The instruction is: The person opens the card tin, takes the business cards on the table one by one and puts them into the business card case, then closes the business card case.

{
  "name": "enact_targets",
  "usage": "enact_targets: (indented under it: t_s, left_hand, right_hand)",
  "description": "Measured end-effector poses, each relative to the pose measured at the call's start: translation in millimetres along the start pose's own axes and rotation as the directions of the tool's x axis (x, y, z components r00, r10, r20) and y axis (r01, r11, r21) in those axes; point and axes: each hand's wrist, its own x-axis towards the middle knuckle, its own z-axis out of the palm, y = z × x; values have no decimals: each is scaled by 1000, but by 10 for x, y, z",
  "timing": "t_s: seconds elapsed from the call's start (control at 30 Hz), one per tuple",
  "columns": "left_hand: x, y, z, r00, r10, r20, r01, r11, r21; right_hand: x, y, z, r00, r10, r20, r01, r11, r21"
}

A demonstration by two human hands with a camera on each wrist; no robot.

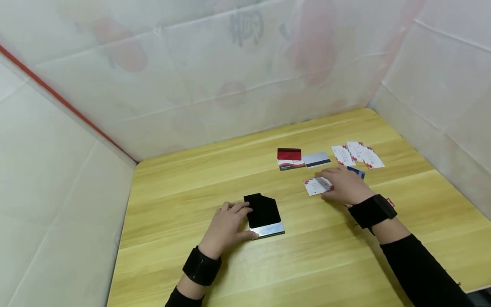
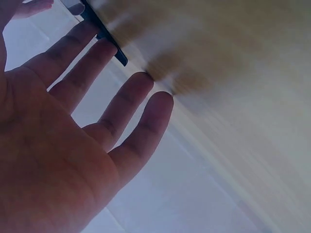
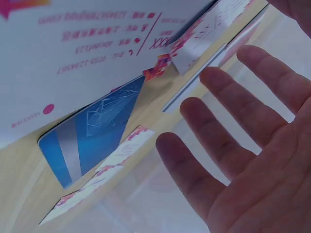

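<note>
A wood-grain table (image 1: 165, 200), pale yellow and streaked, rounded at the far right corner, with whitish sheet walls (image 1: 192, 64) along the left, far and right edges. Creases across the sheets; faint red blotches and blurred grey lettering on the far one. Down to the table's far left corner, a sloping red strip (image 1: 65, 102).

Between left and right edges, nearer the left: a flat black case (image 1: 262, 211), matt, stepped along its far side, with a shiny silver band on the near side. Toward the far edge, a glossy red card (image 1: 289, 154) with a dark stripe, lapping over a white card (image 1: 287, 163) with a red wave; just beside, a grey card (image 1: 316, 157) with a black stripe. Near the far right corner, three floral cards (image 1: 341, 154), thin and overlapping. Closer in, a blue card (image 1: 356, 172), and under the right wrist a large printed card (image 3: 87, 73).

Left hand (image 1: 226, 224) palm down at the case's left side, fingers apart and slightly bent, tips at the edge, thumb by the silver band. Right hand (image 1: 345, 185) reaching farther, fingers apart and nearly straight, over one end of a single white card (image 1: 316, 186); touching or hovering, impossible to tell. Black bands (image 1: 202, 266) around both wrists, black sleeves (image 1: 422, 268) behind.
</note>
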Motion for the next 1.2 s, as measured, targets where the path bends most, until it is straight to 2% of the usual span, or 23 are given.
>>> enact_targets:
  t_s: [0.23,0.43,0.6,0.73,0.87,1.0,1.07,1.2]
  left_hand:
    - [2,12,0,1000,-10,-6,10,1000,5]
    - [8,46,-3,1000,0,9,0,1000,3]
    - [9,61,-9,1000,0,0,0,1000,17]
    - [-4,66,-34,1000,-5,-14,5,1000,15]
    - [-17,81,-48,1000,-12,-17,12,1000,3]
    - [-23,93,-43,1000,-14,-17,14,1000,5]
    - [-21,98,-43,1000,-12,-16,12,1000,11]
    - [-2,119,-46,1000,-1,0,1,1000,18]
  right_hand:
    - [143,61,-41,999,-18,40,17,1000,23]
    - [193,56,-106,997,6,76,-9,999,36]
    - [227,13,-159,998,-36,52,33,998,53]
    - [246,-61,-193,995,-99,-1,98,986,133]
    - [263,-159,-226,985,-164,-47,170,965,201]
    - [293,-273,-233,977,-190,-93,209,935,285]
    - [318,-339,-217,978,-173,-121,205,913,353]
    - [360,-499,-177,979,-113,-168,183,848,497]
